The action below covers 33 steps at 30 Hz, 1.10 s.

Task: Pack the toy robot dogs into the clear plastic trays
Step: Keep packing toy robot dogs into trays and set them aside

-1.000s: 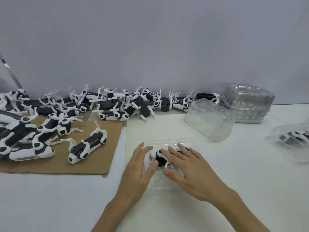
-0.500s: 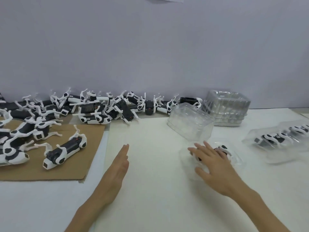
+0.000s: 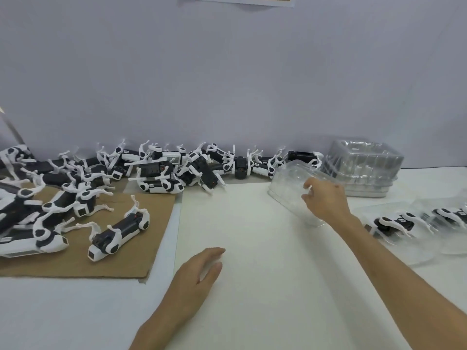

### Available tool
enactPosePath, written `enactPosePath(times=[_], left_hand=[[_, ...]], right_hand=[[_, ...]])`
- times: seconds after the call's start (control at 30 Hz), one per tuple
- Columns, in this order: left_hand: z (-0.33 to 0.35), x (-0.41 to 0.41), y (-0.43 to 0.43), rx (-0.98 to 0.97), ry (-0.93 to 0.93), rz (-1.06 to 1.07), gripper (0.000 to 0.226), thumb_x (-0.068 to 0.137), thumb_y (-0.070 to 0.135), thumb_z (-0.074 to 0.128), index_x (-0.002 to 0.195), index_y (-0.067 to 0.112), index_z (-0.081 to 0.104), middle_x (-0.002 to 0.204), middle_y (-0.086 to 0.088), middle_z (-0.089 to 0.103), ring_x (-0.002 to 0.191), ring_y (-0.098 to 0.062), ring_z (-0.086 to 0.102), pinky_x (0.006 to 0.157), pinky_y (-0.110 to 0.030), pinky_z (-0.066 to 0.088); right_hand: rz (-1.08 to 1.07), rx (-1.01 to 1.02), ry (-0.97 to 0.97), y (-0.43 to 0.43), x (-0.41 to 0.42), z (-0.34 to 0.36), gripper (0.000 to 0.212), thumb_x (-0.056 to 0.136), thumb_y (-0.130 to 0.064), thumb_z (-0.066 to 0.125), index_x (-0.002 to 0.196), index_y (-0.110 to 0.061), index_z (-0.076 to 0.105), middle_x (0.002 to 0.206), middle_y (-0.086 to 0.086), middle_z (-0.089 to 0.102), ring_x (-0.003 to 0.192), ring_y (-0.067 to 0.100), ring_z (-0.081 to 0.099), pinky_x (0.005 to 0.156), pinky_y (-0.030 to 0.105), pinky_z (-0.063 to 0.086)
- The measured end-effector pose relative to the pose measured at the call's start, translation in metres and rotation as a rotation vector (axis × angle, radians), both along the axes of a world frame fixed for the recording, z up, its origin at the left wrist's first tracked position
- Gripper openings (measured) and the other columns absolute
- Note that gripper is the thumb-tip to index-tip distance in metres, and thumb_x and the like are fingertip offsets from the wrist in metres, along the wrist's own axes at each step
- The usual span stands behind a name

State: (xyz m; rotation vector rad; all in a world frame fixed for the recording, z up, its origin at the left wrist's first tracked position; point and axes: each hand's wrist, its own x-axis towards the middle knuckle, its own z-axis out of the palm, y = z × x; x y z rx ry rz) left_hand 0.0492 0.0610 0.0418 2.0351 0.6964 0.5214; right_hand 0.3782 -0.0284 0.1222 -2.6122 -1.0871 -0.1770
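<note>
My right hand [image 3: 327, 202] reaches to the tilted stack of clear plastic trays [image 3: 288, 188] in the middle back, and its thumb and fingers pinch the stack's near edge. My left hand [image 3: 199, 271] lies flat on the white table with relaxed fingers, holding nothing. Two packed trays sit at the right, each with a black-and-white toy robot dog inside: one [image 3: 394, 224] nearer, the other [image 3: 452, 215] at the frame's edge. A single loose dog [image 3: 118, 229] lies on the brown cardboard [image 3: 141, 258], closest to my left hand.
Several toy dogs are heaped on the cardboard at the left [image 3: 38, 210] and along the wall [image 3: 177, 170]. A taller stack of clear trays [image 3: 366, 168] stands at the back right. A white sheet [image 3: 252, 248] covers the table between my hands.
My right hand left the packed tray at the right and went up to the tilted tray stack, taking hold of it. My left hand stayed low on the table.
</note>
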Motion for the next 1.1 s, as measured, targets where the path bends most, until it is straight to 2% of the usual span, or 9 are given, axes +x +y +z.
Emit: enactPosePath(times=[0.1,0.17,0.27,0.4,0.5,0.6,0.87,1.0,1.1], left_hand=[[0.001,-0.002,-0.001,-0.048,-0.041,0.018,0.020,0.100,0.022,0.058,0.116,0.032,0.066,0.116,0.025,0.068,0.115,0.011,0.056,0.095,-0.006,0.038],[0.002,-0.004,-0.002,-0.128,-0.102,0.025,0.019,0.099,0.016,0.060,0.111,0.027,0.069,0.108,0.019,0.073,0.107,0.001,0.065,0.091,-0.011,0.043],[0.005,-0.006,-0.001,-0.300,-0.205,0.064,0.019,0.099,0.011,0.058,0.113,0.019,0.068,0.105,0.005,0.076,0.098,-0.016,0.072,0.086,-0.017,0.050],[0.015,-0.009,0.003,-0.604,-0.383,0.040,0.043,0.090,0.034,0.067,0.128,0.016,0.061,0.119,-0.006,0.072,0.107,-0.029,0.070,0.088,-0.027,0.054],[0.022,-0.002,-0.002,-0.656,-0.447,-0.028,0.062,0.079,0.043,0.074,0.134,0.018,0.057,0.130,-0.003,0.067,0.117,-0.027,0.066,0.091,-0.030,0.054],[0.029,0.004,-0.010,-0.627,-0.556,-0.031,0.053,0.074,0.051,0.082,0.114,0.017,0.073,0.126,-0.007,0.068,0.116,-0.026,0.066,0.091,-0.031,0.053],[0.023,-0.007,-0.025,-0.698,-0.693,0.037,0.053,0.057,0.052,0.092,0.076,0.006,0.075,0.079,-0.015,0.071,0.079,-0.025,0.072,0.079,-0.030,0.057],[0.021,-0.010,-0.033,-0.723,-0.652,0.173,0.060,0.036,0.059,0.097,0.049,0.014,0.059,0.053,-0.014,0.059,0.049,-0.028,0.064,0.056,-0.029,0.055],[0.018,-0.013,-0.033,-0.697,-0.626,0.228,0.066,0.033,0.067,0.094,0.044,0.020,0.049,0.044,-0.013,0.049,0.036,-0.028,0.055,0.049,-0.031,0.052]], right_hand=[[0.076,0.290,-0.038,0.006,-0.016,-0.007,0.021,0.092,-0.016,0.066,0.112,-0.014,0.066,0.087,-0.002,0.070,0.089,0.022,0.067,0.100,0.039,0.037],[0.141,0.469,-0.098,0.006,-0.035,-0.006,0.022,0.089,-0.012,0.069,0.110,-0.017,0.067,0.083,-0.008,0.068,0.080,0.019,0.067,0.094,0.032,0.032],[0.233,0.605,-0.258,0.002,-0.063,0.005,0.029,0.085,-0.007,0.073,0.111,-0.019,0.068,0.093,-0.006,0.071,0.087,0.018,0.067,0.088,0.027,0.024],[0.398,0.643,-0.341,-0.011,-0.104,0.013,0.026,0.084,-0.010,0.076,0.108,-0.018,0.070,0.098,-0.006,0.071,0.091,0.017,0.065,0.092,0.031,0.028],[0.519,0.664,-0.242,-0.022,-0.144,0.004,0.023,0.087,-0.022,0.068,0.109,-0.024,0.069,0.099,-0.014,0.068,0.093,0.007,0.061,0.095,0.027,0.029],[0.634,0.665,-0.068,-0.029,-0.176,-0.007,0.027,0.088,-0.028,0.064,0.114,-0.034,0.061,0.104,-0.023,0.065,0.098,-0.003,0.059,0.097,0.025,0.029],[0.592,0.562,0.203,-0.035,-0.204,-0.025,0.027,0.089,-0.056,0.056,0.112,-0.044,0.060,0.100,-0.026,0.062,0.094,-0.001,0.053,0.095,0.017,0.027],[0.536,0.662,0.323,-0.035,-0.211,-0.030,0.023,0.087,-0.063,0.051,0.104,-0.050,0.059,0.088,-0.024,0.068,0.099,0.001,0.046,0.083,0.006,0.029],[0.496,0.740,0.390,-0.034,-0.210,-0.020,0.016,0.090,-0.060,0.057,0.101,-0.051,0.062,0.082,-0.021,0.070,0.096,0.002,0.051,0.083,0.010,0.033]])
